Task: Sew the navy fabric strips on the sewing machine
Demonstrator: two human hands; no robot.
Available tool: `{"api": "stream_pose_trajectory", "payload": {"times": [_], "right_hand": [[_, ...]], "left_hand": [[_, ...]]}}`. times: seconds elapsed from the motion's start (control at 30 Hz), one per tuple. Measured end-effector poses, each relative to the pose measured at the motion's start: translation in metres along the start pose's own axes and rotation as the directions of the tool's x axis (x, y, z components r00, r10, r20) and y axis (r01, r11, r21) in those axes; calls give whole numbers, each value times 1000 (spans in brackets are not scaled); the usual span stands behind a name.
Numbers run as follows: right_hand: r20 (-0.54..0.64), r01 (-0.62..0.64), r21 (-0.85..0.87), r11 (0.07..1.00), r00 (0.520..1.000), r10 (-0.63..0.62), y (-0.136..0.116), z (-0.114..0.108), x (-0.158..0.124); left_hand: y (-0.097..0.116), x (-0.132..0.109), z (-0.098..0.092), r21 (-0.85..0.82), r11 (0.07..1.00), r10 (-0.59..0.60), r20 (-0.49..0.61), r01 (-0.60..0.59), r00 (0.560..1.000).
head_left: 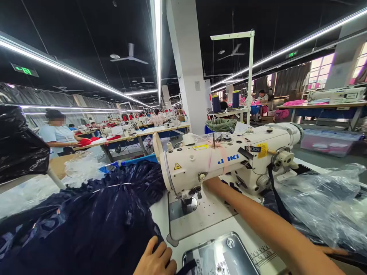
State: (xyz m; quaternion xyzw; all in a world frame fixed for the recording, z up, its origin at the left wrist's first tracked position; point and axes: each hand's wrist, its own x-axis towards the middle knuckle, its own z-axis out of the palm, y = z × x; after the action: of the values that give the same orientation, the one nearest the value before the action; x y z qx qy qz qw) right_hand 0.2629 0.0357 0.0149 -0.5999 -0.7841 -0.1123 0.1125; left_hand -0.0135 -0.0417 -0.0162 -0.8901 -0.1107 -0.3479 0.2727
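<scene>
My left hand (pixel 156 258) is low in the view with its fingers curled. A dark navy fabric strip (pixel 187 266) comes out beside the fingers and appears gripped in them. To its left lies a big heap of navy fabric (pixel 86 225). My right forearm (pixel 252 212) stretches across the table and passes under the arm of a white JUKI sewing machine (pixel 186 166). The machine hides my right hand, so its fingers do not show. Below the needle area sits the metal needle plate (pixel 183 208), with no fabric seen on it.
A shiny metal-coloured tray or cover (pixel 223 256) lies at the table's front. Clear plastic bags (pixel 323 202) cover the right side. Navy thread cones (pixel 235 100) stand behind the machine. A black plastic bag (pixel 23 141) hangs at left. A co-worker (pixel 57 131) handles red fabric.
</scene>
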Motion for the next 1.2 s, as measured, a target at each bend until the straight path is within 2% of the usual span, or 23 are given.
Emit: {"api": "stream_pose_trajectory", "payload": {"times": [0.17,0.23,0.27,0.37,0.43,0.5,0.57,0.6,0.63,0.67,0.77,0.83,0.9,0.97,1.03,1.13,1.2], "right_hand": [[183,99,133,986,976,-122,-19,-13,-31],[237,110,249,962,956,-171,-21,-21,-43],[243,86,306,948,956,-165,-20,-24,-47],[214,-7,347,938,974,-72,-17,-24,-48],[193,-22,335,942,980,-45,-17,-16,-44],[175,-10,342,940,983,-53,-22,-7,-40],[147,6,347,938,987,-61,-27,0,-38],[133,7,346,938,989,-57,-30,3,-37],[116,0,338,941,992,-41,-33,4,-38],[95,-18,322,947,995,-13,-35,5,-39],[30,-70,221,973,997,65,-41,6,-45],[-5,0,118,993,1000,1,-44,7,-51],[-35,155,36,987,987,-154,-46,9,-57],[-80,289,25,957,955,-287,-47,11,-63],[-136,332,99,938,938,-318,-45,14,-67],[-182,213,239,947,968,-172,-42,23,-67],[-174,122,309,943,982,-70,-40,30,-66]], "left_hand": [[1,4,-6,-65,998,7,-17,-8,1000],[2,8,-15,-117,993,-12,107,25,994],[2,11,-20,-149,987,-22,216,55,976],[3,23,-37,-285,939,-29,487,190,873],[4,33,-46,-336,887,-76,571,317,818],[4,43,-49,-299,842,-175,634,448,753],[2,53,-43,-208,815,-289,663,540,691],[2,57,-37,-169,810,-334,654,561,679],[1,59,-28,-138,814,-364,636,564,681],[-1,62,-18,-110,829,-383,603,548,700],[-4,65,18,-68,910,-317,523,410,791],[-6,64,37,-102,934,-240,533,343,811],[-7,61,48,-155,917,-228,553,368,801],[-8,55,51,-200,878,-262,558,434,788],[-8,46,46,-255,853,-263,544,456,797],[-6,33,35,-339,857,-188,495,388,848],[-4,27,30,-346,879,-134,482,329,866]]}}
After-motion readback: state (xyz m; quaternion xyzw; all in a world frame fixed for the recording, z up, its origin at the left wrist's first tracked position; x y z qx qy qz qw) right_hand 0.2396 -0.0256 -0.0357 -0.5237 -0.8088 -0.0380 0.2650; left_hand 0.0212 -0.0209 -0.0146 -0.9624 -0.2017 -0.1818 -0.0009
